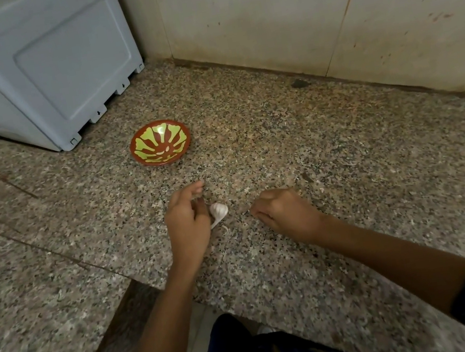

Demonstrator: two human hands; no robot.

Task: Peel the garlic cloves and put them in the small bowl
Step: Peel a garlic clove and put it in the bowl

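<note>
The left hand (189,228) curls around a white garlic bulb (219,212), which sits at the hand's three o'clock side and pokes out past the fingers; the bulb rests low against the granite counter (326,142), probably so the stone steadies it while cloves are worked loose. The forefinger and thumb reach up toward twelve o'clock and seem to pinch something small, though it is too blurred to name. The right hand (284,213) lies well apart at three o'clock from the bulb, clenched into a loose fist with knuckles up; whether it holds a clove or a scrap of skin cannot be told. A thin flake of papery skin lies just below the bulb at six o'clock.

At twelve o'clock from the hands, near but not touching, stands the small bowl (143,156), red-brown with a yellow-green petal pattern. A pale clove or two seems to lie inside. Its place just beyond the hands likely keeps the drop short.

The counter is speckled, with a step in its front edge at seven o'clock. A grey plastic box (34,67) stands at ten o'clock, and stained beige wall tiles (260,13) close the corner from twelve to two o'clock.
</note>
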